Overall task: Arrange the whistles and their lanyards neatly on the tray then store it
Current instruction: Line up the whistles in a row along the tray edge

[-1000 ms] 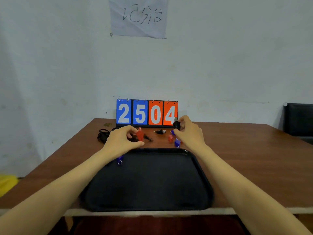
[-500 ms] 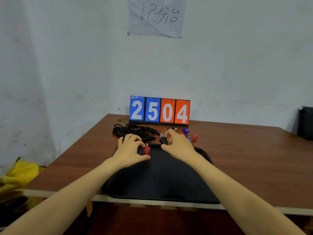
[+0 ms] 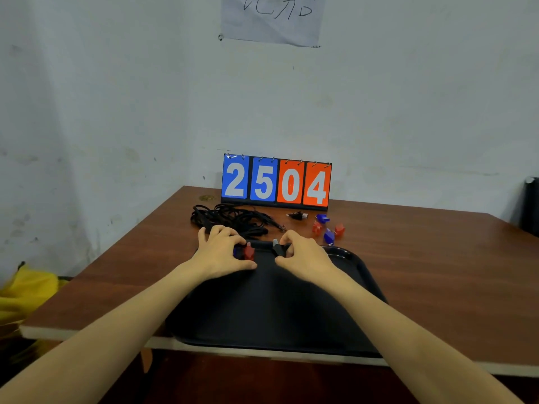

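head view: a red whistle (image 3: 249,251) is pinched in the left hand (image 3: 221,252) and a black whistle (image 3: 277,248) in the right hand (image 3: 303,256), both held low over the far edge of the black tray (image 3: 361,266) on the tabletop (image 3: 437,272).

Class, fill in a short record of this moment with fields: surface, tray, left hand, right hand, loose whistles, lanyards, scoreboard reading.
surface: brown wooden table
tray: black tray, at the near table edge
left hand: left hand holds a red whistle and something blue over the tray's far end
right hand: right hand holds a black whistle over the tray's far end
loose whistles: red and blue cluster plus one black whistle, on the table beyond the tray
lanyards: black tangle, off the tray
scoreboard reading: flip scoreboard shows 2504
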A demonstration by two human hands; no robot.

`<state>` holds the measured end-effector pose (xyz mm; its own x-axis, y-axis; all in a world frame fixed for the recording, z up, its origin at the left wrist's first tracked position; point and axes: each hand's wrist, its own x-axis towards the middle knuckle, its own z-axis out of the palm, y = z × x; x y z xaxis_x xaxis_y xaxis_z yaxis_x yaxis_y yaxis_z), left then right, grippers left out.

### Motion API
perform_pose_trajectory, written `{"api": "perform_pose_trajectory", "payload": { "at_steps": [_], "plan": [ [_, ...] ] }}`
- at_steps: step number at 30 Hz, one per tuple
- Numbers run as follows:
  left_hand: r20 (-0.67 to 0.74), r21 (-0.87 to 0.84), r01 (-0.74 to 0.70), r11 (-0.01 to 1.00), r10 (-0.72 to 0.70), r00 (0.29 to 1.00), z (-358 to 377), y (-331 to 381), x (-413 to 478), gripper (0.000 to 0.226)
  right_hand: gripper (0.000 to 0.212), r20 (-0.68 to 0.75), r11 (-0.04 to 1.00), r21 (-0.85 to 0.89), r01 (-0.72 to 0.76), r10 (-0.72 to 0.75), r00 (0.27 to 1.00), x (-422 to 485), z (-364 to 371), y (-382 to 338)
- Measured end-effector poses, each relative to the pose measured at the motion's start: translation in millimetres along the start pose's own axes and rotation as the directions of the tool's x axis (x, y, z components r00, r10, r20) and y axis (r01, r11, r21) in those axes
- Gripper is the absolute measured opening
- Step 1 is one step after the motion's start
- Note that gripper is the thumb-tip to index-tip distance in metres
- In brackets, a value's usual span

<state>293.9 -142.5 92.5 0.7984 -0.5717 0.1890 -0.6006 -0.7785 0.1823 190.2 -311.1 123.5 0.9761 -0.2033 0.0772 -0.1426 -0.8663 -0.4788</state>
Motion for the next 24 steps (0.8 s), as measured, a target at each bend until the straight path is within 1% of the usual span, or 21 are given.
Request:
{"api": "perform_pose_trajectory", "payload": {
  "at_steps": [5, 11, 21, 24],
  "plan": [
    [0.054, -0.022, -0.060, 0.998, 0.061, 0.997, -5.9, 0.9, -1.8, 0.061, 0.035, 0.000, 1.000, 0.015, 0.010, -0.010, 1.000, 2.0, 3.7, 0.2],
    [0.055, -0.033, -0.071, 0.997, 0.073, 0.996, -8.8, -0.9, -2.0, 0.050, 0.033, 0.015, 0.999, 0.030, 0.016, -0.016, 1.000, 3.7, 4.5, -1.9],
    [0.054, -0.065, -0.077, 0.995, 0.081, 0.995, -10.4, -3.6, -4.6, 0.050, 0.033, 0.050, 0.998, 0.031, -0.051, 0.049, 0.998, 11.7, 8.4, -8.6],
    [0.047, -0.059, -0.075, 0.995, 0.078, 0.996, -10.5, -3.6, -5.1, 0.057, 0.037, 0.056, 0.995, 0.038, -0.097, 0.095, 0.994, 16.6, 8.0, -11.0]
  ]
}}
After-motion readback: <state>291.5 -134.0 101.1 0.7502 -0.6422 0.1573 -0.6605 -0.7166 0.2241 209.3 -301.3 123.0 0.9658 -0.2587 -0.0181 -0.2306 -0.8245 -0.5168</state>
